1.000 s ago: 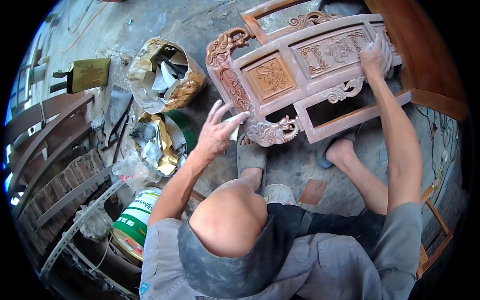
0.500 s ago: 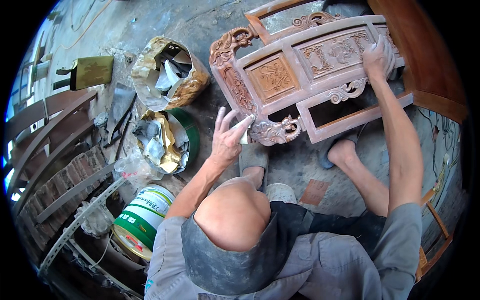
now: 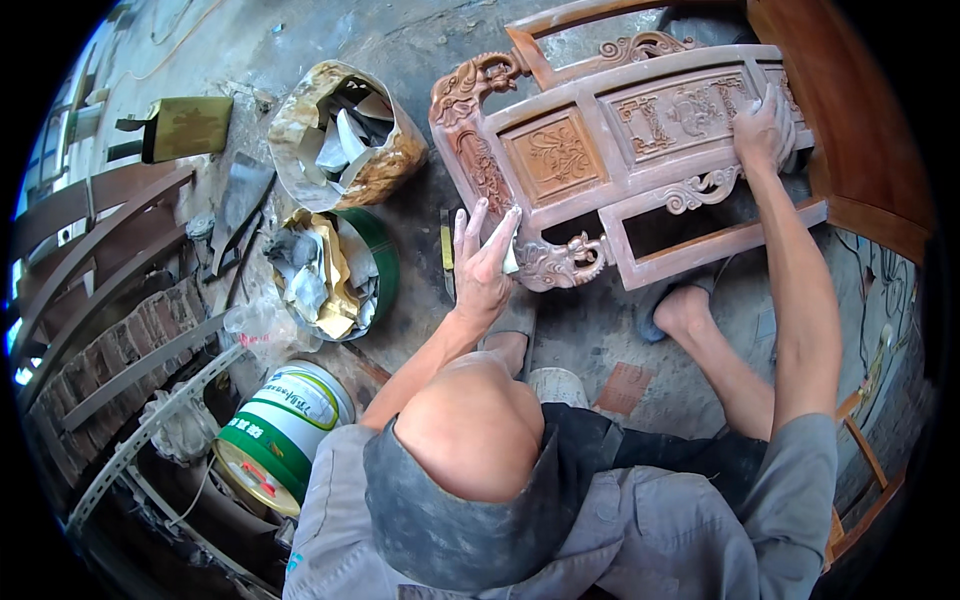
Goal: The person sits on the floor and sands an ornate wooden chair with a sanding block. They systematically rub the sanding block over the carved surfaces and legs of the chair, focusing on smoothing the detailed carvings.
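Note:
A carved wooden furniture panel (image 3: 640,180), dusty and pale over reddish wood, lies tilted in front of my bent knee. At its lower left carved corner, my left hand (image 3: 485,260) pinches a small pale folded sheet (image 3: 512,257) that looks like sandpaper, thumb side against the wood. The other fingers of that hand stick out, apart from the panel. On the right part of the panel, my right hand (image 3: 765,135) grips the carved board, its fingers partly hidden by the hand. Scrolled carving (image 3: 705,190) runs along the lower edge.
Left of the panel stand a stained tub (image 3: 395,165) and a green bucket (image 3: 385,275), both holding scraps of used sheets. A green and white paint bucket (image 3: 290,415) sits lower left, near curved wooden slats (image 3: 90,225). A brown wooden piece (image 3: 860,120) rises at right.
My left hand has shifted up and to the right along the carved end, with the pale sheet in it. My right hand stays on the panel. The view has shifted slightly.

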Tool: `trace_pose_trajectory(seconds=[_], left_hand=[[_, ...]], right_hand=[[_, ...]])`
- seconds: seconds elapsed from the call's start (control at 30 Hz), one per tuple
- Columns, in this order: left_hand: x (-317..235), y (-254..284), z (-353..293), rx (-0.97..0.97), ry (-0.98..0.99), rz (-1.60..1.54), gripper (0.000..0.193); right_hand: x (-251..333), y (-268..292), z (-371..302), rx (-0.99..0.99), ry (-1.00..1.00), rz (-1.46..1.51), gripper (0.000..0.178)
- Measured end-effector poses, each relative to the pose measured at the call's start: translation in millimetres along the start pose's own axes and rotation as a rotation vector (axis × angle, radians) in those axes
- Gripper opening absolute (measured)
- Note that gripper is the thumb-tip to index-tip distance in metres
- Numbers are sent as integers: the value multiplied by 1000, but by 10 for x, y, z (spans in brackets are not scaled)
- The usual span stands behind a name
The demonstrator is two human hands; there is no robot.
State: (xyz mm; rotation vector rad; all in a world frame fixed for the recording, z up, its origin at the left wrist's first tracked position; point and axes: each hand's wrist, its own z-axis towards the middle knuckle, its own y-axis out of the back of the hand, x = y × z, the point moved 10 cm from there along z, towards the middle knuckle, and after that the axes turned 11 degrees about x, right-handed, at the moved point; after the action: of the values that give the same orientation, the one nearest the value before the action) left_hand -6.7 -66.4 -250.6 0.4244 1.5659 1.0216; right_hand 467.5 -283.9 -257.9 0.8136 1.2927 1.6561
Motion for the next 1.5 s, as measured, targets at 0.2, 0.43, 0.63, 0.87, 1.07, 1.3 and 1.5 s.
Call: trace_pose_trajectory(seconds=[0.2,0.43,0.63,0.87,1.07,1.3,1.5], left_hand=[[-32,33,-47,-9,25,-19,59],[81,148,-148,155,-150,57,63],[256,335,9,59,-110,127,50],[179,329,1,27,-98,151,53],[182,333,38,92,-198,140,50],[70,132,-122,47,-67,9,49],[-31,90,-295,-22,18,27,48]], right_hand=[[23,24,-2,-14,4,-50,55],[10,4,8,18,-7,-50,54],[12,2,18,-7,17,25,55],[18,61,-3,-25,19,27,54],[50,80,-34,-11,-14,-32,54],[-33,-30,46,19,-15,7,57],[41,6,11,4,-9,-9,56]])
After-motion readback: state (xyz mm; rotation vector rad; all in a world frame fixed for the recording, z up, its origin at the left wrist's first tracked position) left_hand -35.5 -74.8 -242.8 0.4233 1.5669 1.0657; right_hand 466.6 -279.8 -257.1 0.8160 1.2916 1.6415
